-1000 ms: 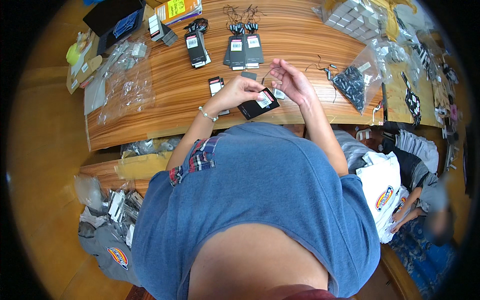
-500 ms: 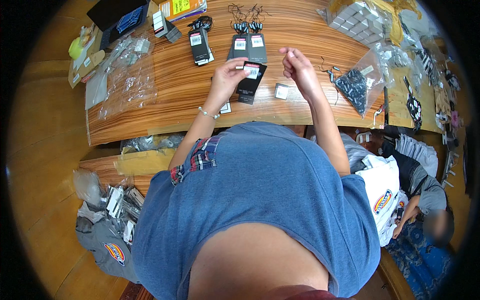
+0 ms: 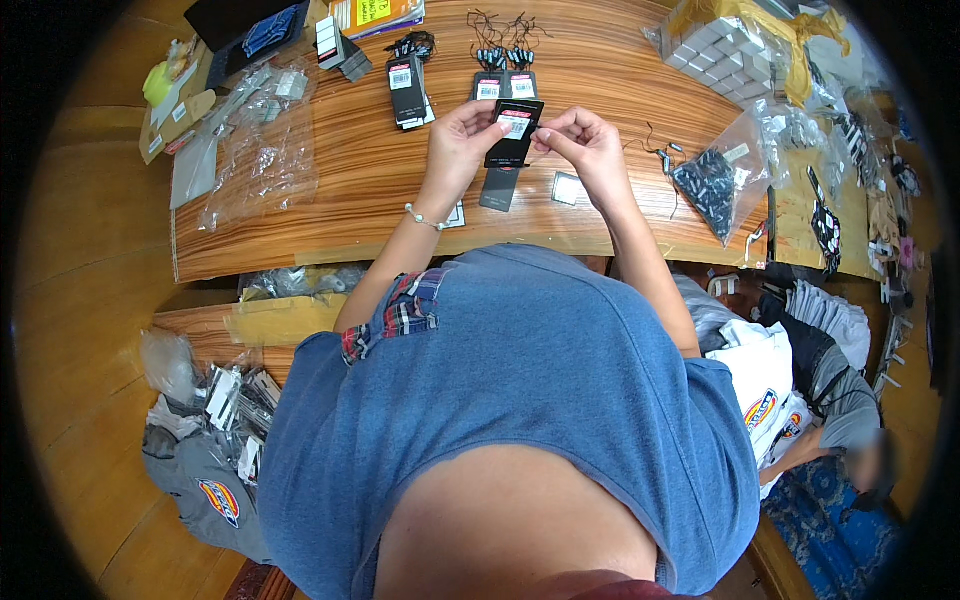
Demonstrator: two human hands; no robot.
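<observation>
Pinching black tag (image 3: 514,132) — left hand (image 3: 459,145), right hand (image 3: 588,148).

A wooden tabletop (image 3: 330,190) carries clear bags (image 3: 262,150), a bag of black cords (image 3: 712,180) and small white boxes (image 3: 725,45). Folded clothes (image 3: 770,385) lie beside a seated person (image 3: 850,420).

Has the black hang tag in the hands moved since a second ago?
Yes. The black hang tag has gone away from the body, from near the table's front edge up to just below the finished tags lying on the table.
</observation>
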